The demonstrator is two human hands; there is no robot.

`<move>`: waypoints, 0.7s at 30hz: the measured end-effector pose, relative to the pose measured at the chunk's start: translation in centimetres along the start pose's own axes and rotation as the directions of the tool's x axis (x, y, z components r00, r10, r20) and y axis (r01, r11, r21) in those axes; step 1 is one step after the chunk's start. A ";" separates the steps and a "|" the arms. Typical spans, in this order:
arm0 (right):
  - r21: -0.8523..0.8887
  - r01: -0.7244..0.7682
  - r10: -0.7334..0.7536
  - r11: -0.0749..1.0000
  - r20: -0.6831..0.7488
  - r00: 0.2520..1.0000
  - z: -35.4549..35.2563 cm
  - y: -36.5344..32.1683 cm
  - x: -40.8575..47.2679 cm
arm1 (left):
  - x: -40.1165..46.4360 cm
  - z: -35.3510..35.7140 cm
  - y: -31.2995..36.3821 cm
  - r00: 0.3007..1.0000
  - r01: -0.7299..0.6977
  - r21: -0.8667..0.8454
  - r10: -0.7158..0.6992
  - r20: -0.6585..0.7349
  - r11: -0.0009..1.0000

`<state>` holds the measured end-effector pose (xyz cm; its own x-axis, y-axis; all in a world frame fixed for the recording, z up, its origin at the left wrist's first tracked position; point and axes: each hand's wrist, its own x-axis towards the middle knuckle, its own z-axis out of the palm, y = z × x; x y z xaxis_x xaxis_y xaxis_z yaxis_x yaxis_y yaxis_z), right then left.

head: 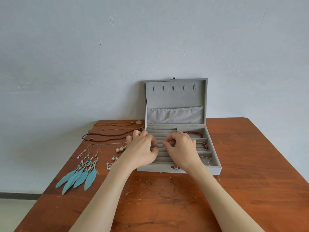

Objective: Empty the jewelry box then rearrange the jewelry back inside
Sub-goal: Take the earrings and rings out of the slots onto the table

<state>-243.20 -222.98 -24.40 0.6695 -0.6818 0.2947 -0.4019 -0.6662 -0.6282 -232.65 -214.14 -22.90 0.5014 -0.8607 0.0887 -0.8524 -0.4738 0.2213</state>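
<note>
A grey velvet jewelry box (215, 168) stands open on the wooden table (250, 181), its lid upright against the wall. Over the box's ring rolls my left hand (142, 148) pinches a small silver piece at its fingertips. My right hand (181, 147) pinches another small silver piece close beside it. A red bead bracelet (194, 133) lies in the box's back right compartment, with a second bracelet (204, 145) and a thin chain (207, 160) in the compartments in front of it.
Left of the box lie blue feather earrings (80, 174), pearl earrings (120, 149), small silver pieces (115, 158), a dark bead necklace (107, 136) and thin chains (103, 144). The wall stands right behind the box.
</note>
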 end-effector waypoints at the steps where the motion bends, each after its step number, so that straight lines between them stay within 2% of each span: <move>1: 0.002 -0.001 0.001 1.000 -0.001 1.000 0.0 0.0 0.0 | 0.0 -0.1 -0.1 1.000 0.000 -0.002 0.000 0.003 1.000; 8: 0.012 -0.004 0.004 1.000 0.001 1.000 0.1 0.0 0.1 | 0.4 -1.1 -0.7 0.997 -0.003 -0.062 0.007 0.070 0.998; 16: -0.015 0.031 -0.032 0.999 -0.009 0.999 0.2 0.1 0.0 | -0.3 -0.3 -1.4 0.988 -0.093 -0.066 0.084 -0.128 0.993; 21: -0.064 0.114 -0.118 0.991 -0.059 0.991 0.2 -0.4 -0.6 | -2.6 -1.8 -3.1 0.971 -0.071 -0.240 0.012 -0.240 0.968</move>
<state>-243.29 -222.24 -24.46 0.6744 -0.6151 0.4085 -0.3619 -0.7576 -0.5432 -231.01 -210.08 -22.06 0.5119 -0.7966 0.3215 -0.8255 -0.3525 0.4408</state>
